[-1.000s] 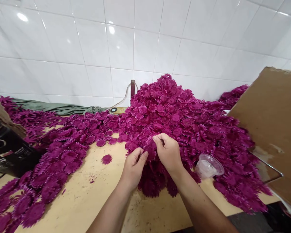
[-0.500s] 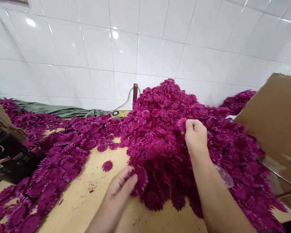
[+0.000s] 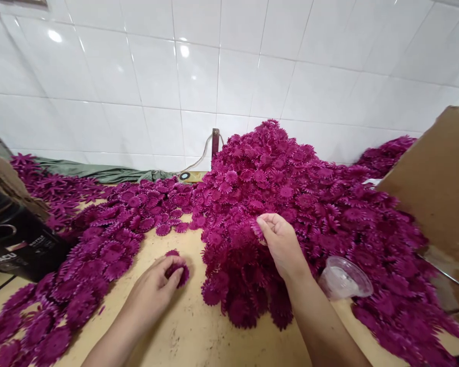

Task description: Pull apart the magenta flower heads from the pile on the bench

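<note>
My left hand [image 3: 155, 285] is closed over the bare table, thumb and fingers gripping a purple artificial flower layer [image 3: 182, 275] with a toothed edge. Just behind its fingertips a small loose flower piece [image 3: 172, 252] shows in part. At the front of a tall heap of purple flower pieces [image 3: 268, 168], my right hand [image 3: 281, 244] is closed in a pinch on another flower piece [image 3: 255, 228], mostly hidden against the heap. Beside my right forearm a clear plastic cup [image 3: 346, 278] lies tilted, with something whitish inside.
More purple flower pieces [image 3: 99, 255] lie in a band along the left. A black box [image 3: 21, 234] stands at the left edge and a cardboard sheet [image 3: 436, 188] leans at the right. Green cloth [image 3: 99, 171] runs along the white tiled wall [image 3: 145, 76].
My left hand has moved left, away from the heap, with its flower layer. My right hand has come down and left, still pinching a flower piece. More of the cup shows.
</note>
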### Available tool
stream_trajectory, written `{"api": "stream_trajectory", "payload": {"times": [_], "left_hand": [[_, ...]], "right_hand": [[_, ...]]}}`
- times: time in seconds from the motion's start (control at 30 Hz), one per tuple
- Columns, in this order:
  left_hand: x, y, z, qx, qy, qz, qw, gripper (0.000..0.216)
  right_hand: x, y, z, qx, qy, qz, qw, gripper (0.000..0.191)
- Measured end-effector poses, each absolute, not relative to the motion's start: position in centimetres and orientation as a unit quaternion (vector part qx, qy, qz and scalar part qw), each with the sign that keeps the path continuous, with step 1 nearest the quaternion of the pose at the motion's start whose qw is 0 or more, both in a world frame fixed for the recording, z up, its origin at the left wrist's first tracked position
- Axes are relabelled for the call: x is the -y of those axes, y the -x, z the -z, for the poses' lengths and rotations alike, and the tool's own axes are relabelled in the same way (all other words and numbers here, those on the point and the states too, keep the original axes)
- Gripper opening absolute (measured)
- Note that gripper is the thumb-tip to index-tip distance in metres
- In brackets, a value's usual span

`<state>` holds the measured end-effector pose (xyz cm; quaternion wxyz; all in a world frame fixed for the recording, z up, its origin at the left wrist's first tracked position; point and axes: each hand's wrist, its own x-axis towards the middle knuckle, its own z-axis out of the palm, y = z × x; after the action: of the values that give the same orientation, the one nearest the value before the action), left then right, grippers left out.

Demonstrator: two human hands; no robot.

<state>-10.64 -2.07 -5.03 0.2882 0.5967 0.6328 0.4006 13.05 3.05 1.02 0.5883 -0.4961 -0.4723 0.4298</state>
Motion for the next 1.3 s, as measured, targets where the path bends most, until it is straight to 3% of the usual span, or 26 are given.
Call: {"api": "stream_trajectory", "payload": {"times": [0.17, 0.37, 0.53, 0.63, 0.83, 1.0, 1.07, 1.17, 1.3], "left_hand": [[2.2, 9.4, 2.9, -0.645, -0.624, -0.426, 0.117, 0.032], [1.4, 1.8, -1.3, -0.490, -0.688, -0.467, 0.261, 0.023], [0.3, -0.8, -1.7, -0.438, -0.609, -0.483, 0.452, 0.015], [0.0, -0.7, -1.3, -0.449, -0.582, -0.512, 0.445, 0.008], [0.0, -0.7, -0.2, -0.469, -0.614, -0.504, 0.386, 0.020], [0.8, -0.6, 0.5, -0.436, -0.669, -0.507, 0.323, 0.041], [0.9, -0.5, 0.4, -0.419, -0.691, -0.502, 0.309, 0.033], [0.6, -0.5, 0.0, -0.429, -0.658, -0.509, 0.352, 0.020], [0.1, -0.2, -0.2, -0.458, -0.549, -0.547, 0.435, 0.017]], "right_hand": [[-2.5, -12.0, -0.5, 0.485, 0.500, -0.414, 0.586, 0.030], [-1.4, -11.0, -1.0, 0.505, 0.471, -0.428, 0.583, 0.030], [-0.7, -11.6, -1.0, 0.478, 0.446, -0.466, 0.597, 0.031], [-0.1, -12.0, -0.6, 0.497, 0.430, -0.475, 0.585, 0.026], [0.6, -12.2, 0.2, 0.509, 0.426, -0.466, 0.584, 0.025], [0.5, -12.3, -0.1, 0.512, 0.406, -0.478, 0.587, 0.023], [0.6, -12.3, -0.3, 0.524, 0.404, -0.480, 0.576, 0.021], [1.0, -12.5, -0.5, 0.565, 0.412, -0.457, 0.550, 0.019], [1.3, -13.2, -0.6, 0.596, 0.490, -0.327, 0.546, 0.022]]}}
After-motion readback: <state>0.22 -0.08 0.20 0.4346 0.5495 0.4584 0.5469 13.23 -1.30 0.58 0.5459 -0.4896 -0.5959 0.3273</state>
